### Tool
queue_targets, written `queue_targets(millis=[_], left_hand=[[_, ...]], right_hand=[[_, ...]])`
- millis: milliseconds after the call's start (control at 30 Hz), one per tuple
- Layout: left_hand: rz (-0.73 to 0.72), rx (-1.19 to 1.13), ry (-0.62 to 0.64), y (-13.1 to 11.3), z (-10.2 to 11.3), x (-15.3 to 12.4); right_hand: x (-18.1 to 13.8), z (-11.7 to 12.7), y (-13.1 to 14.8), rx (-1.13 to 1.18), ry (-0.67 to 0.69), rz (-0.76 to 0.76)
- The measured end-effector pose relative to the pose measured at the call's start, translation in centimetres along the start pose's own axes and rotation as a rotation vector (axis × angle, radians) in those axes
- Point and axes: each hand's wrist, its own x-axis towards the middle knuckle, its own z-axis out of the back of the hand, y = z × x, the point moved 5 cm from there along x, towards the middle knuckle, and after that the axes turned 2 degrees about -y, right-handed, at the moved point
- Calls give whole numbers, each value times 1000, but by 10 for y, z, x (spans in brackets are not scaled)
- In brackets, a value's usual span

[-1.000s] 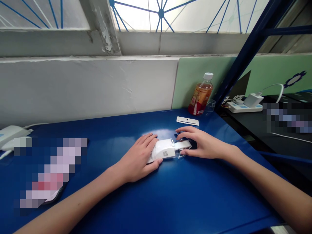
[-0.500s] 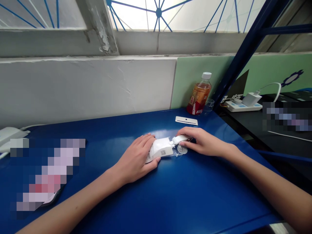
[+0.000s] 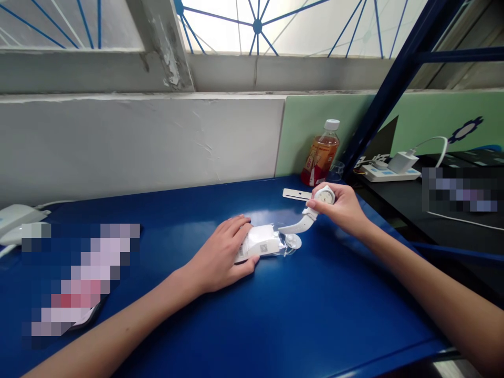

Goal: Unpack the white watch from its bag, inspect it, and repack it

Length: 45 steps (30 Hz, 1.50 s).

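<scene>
A clear plastic packet [image 3: 263, 245] with a white label lies in the middle of the blue table [image 3: 275, 325]. My left hand [image 3: 220, 260] rests on its left end, fingers curled over it, pinning it down. My right hand [image 3: 343, 208] is raised to the right of the packet and pinches the round face of a white watch [image 3: 317, 208]. The watch's white strap runs down from my fingers to the packet's open right end.
A white card [image 3: 297, 195] lies behind the packet. A bottle of amber drink [image 3: 322, 155] stands at the back by a green panel. A power strip with a charger [image 3: 389, 170] sits on the black desk to the right. A dark blue shelf post [image 3: 386, 89] slants up there.
My right hand has lifted up and to the right, drawing the white watch out of the packet. My left hand has stayed on the packet.
</scene>
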Motion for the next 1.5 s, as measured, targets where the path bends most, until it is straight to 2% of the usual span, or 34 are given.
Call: queue_targets(millis=[200,367,500,600,767,867,1133,1300,1500], left_hand=[[-5,17,6,-1,0,0],[-43,28,9,-3,0,-2],[-50,34,12,-4,-1,-2],[-48,48,29,-4,-2,-2],[-36,16,23,-3,-2,-3],[-39,22,31,-3,-2,-3],[-26,7,53,-4,-5,-4],[2,28,110,-5,-8,-5],[20,-9,97,-4,-8,-3]], right_hand=[[-7,-23,-14,531,156,-264],[-17,-36,-7,802,240,-373],[-23,-42,-4,973,231,-479],[-24,-40,-4,971,242,-476],[-22,-33,-5,893,280,-352],[-23,-33,-5,878,281,-336],[-26,-36,5,639,307,-248],[-31,-38,10,690,344,-285],[-29,-38,18,643,336,-268]])
